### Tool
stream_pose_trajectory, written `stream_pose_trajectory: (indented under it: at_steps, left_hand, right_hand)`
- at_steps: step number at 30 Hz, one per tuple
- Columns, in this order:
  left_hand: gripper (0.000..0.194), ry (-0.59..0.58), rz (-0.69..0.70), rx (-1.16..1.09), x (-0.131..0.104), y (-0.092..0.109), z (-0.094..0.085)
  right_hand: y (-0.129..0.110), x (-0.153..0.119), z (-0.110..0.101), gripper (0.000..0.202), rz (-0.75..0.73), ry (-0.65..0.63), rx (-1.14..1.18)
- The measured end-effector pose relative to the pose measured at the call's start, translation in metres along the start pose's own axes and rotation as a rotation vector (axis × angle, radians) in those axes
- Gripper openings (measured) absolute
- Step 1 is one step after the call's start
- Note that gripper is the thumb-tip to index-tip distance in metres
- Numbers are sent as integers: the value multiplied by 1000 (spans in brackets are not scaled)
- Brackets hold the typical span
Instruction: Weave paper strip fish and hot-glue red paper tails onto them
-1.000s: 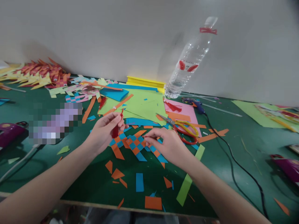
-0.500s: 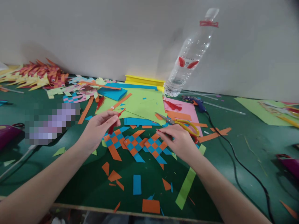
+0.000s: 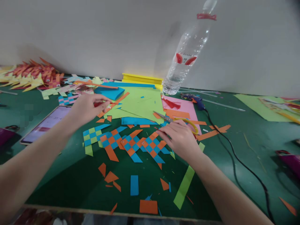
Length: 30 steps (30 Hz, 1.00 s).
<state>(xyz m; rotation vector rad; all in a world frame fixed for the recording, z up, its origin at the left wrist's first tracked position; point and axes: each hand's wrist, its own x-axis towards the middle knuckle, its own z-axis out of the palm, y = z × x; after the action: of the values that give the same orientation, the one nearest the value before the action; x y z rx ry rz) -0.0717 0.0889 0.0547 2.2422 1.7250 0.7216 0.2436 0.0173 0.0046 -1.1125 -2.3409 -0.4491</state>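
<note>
My left hand [image 3: 85,107] is closed over the left edge of the green paper sheets, with a red tassel [image 3: 98,103] showing between its curled fingers. My right hand [image 3: 180,137] pinches thumb and fingers together; a tiny red bit shows at their tips, too small to name. Close by it lie yellow-handled scissors [image 3: 185,122], their handles partly behind the hand. Woven paper fish in blue and orange [image 3: 153,145] lie in a row between the hands, with a blue-green woven piece [image 3: 92,136] at the left end.
A clear plastic bottle [image 3: 185,59] stands at the back wall. To the right are a glue gun [image 3: 194,100] with its black cord and a red tassel [image 3: 172,103] on pink paper. A phone [image 3: 44,125] lies left, under my forearm. Paper scraps [image 3: 134,185] dot the front.
My left hand has moved left and away from me with the red tassel, uncovering the blue-green woven piece. My right hand stays pinched in nearly the same place. The view has shifted slightly.
</note>
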Motion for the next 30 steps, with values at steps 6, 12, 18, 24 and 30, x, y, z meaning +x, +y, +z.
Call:
stream_pose_trajectory:
  at_steps: [6,12,18,24,30]
  left_hand:
    - [33,-46,4,19,31,-17,13]
    - [40,72,116,70,32,-24,23]
    - [31,79,209,55,-9,2,12]
    - [17,122,599,-12,-81,49,26]
    - [20,0,892,100,-103,65,53]
  right_hand:
    - [0,0,-1,29,7,-41,6]
    - [-2,1,-6,32,-2,-118,-13]
    - [-7,1,-9,31,-31,-108,3]
    - [-8,1,-5,31,-40,-85,22]
    - [-22,21,-5,39,-131,-211,51]
